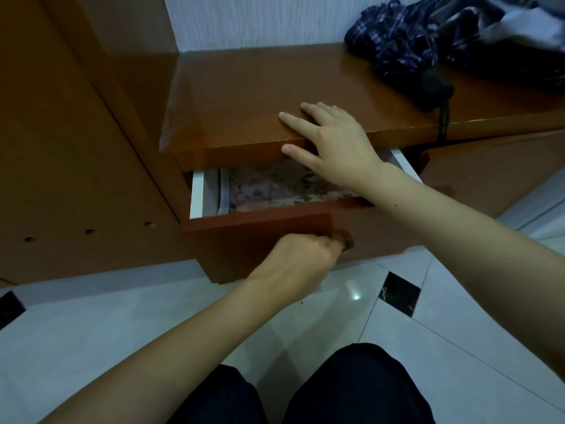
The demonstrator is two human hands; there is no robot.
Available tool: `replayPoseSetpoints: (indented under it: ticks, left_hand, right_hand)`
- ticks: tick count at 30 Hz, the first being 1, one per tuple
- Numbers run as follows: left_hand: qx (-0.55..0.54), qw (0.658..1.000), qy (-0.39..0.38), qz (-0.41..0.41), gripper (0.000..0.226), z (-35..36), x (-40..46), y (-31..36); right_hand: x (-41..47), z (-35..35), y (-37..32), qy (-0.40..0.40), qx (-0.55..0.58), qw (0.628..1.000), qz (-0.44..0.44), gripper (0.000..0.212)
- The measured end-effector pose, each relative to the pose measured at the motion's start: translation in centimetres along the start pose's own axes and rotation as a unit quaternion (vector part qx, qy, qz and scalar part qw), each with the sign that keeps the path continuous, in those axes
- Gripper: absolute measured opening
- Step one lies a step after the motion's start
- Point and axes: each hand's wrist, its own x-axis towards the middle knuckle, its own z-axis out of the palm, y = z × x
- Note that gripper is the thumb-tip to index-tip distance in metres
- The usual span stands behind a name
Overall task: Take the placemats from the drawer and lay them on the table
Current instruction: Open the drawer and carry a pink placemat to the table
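While your left hand [301, 255] grips the drawer [263, 228] knob [345, 241] at centre frame, your right hand [333, 139] lies flat, fingers spread, above the floral placemats [275, 188].

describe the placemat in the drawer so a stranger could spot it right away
Start at the orange-brown wooden cabinet and drop to its part-open drawer. Inside lies the placemat: a flat pinkish floral fabric, the only patterned thing against the drawer's plain white walls.
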Motion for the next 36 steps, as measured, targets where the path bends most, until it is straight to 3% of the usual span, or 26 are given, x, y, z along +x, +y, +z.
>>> replayPoseSetpoints:
  ticks: [3,7,11,13,36]
  left_hand:
    - [-0.026,0.99,0.139,0.027,0.008,-2.2,-0.7,-0.2]
    - [0.003,0.984,0.18,0.007,0.007,-4.7,-0.6,-0.2]
    - [-0.067,0.99,0.022,-0.126,0.042,-6.0,0.3,-1.5]
    - [-0.071,0.988,-0.026,-0.135,0.046,-5.7,0.6,-2.0]
    - [-0.118,0.985,-0.094,-0.086,0.028,-7.6,-1.8,3.2]
  right_hand:
    - [0.2,-0.1,0.3,-0.007,0.002,1.0,-0.014,0.06]
    - [0.4,-0.1,0.6,0.004,-0.003,1.0,-0.029,0.061]
    - [0.4,0.0,0.9,0.014,-0.022,0.999,-0.046,0.064]
    - [0.5,-0.1,0.9,0.007,-0.02,0.999,-0.048,0.064]
    - [0.8,-1.5,1.3,-0.076,0.031,0.996,-0.04,0.062]
